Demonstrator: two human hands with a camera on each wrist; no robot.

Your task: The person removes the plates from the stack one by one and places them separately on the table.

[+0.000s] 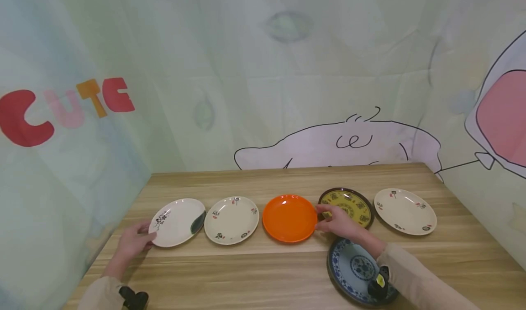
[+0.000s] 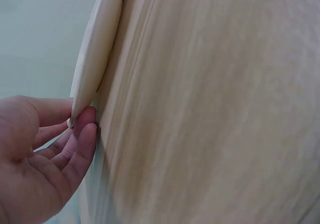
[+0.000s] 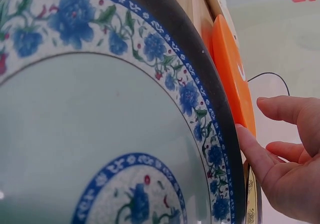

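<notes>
My left hand (image 1: pixel 133 240) pinches the left rim of a white plate (image 1: pixel 174 223) with a dark floral sprig and a green leaf mark. In the left wrist view the thumb and fingers (image 2: pixel 82 149) lie on opposite sides of that rim, and the plate sits low at the table. At the right edge of a plain orange plate (image 1: pixel 289 218) is my right hand (image 1: pixel 339 221), its fingers spread apart. One fingertip (image 3: pixel 244 134) appears against or very near the orange rim; contact is hard to tell. The right hand partly covers a yellow patterned plate (image 1: pixel 349 203) with a dark rim.
Between the white and orange plates lies a cream plate (image 1: pixel 232 221) with small motifs. A similar cream plate (image 1: pixel 404 212) lies at the far right. Nearer, under my right forearm, is a blue floral plate (image 1: pixel 345 266). A printed cloth backdrop (image 1: pixel 246 72) stands behind the wooden table (image 1: pixel 246 278).
</notes>
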